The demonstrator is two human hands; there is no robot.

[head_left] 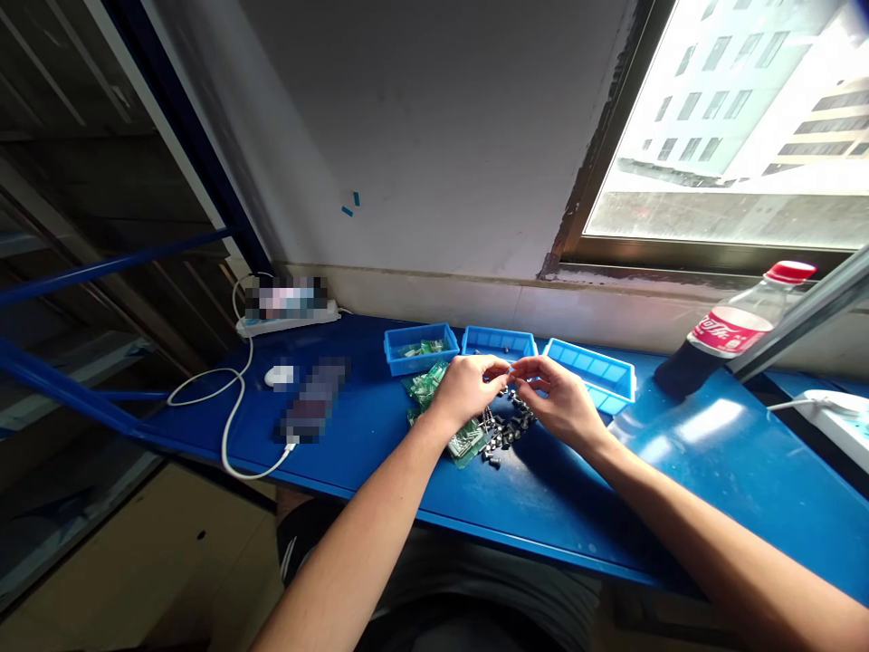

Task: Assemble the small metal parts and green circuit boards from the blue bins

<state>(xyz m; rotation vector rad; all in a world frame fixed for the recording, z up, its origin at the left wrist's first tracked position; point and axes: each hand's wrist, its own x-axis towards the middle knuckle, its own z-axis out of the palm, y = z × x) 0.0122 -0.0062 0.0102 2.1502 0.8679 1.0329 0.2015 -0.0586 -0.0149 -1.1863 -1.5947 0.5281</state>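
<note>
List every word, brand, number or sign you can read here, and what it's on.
No text reads clearly enough to quote in full.
Bottle: white script on the red label, too blurred and turned to read surely.
Boards: any print is too small to read.
Device by the cable: pixelated, nothing legible.

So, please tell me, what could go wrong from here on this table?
The right hand is close to loose parts and might scatter them. The boards lie heaped, so careless pressing could bend something. The bottle stands on the same table; a knock could topple it.
</note>
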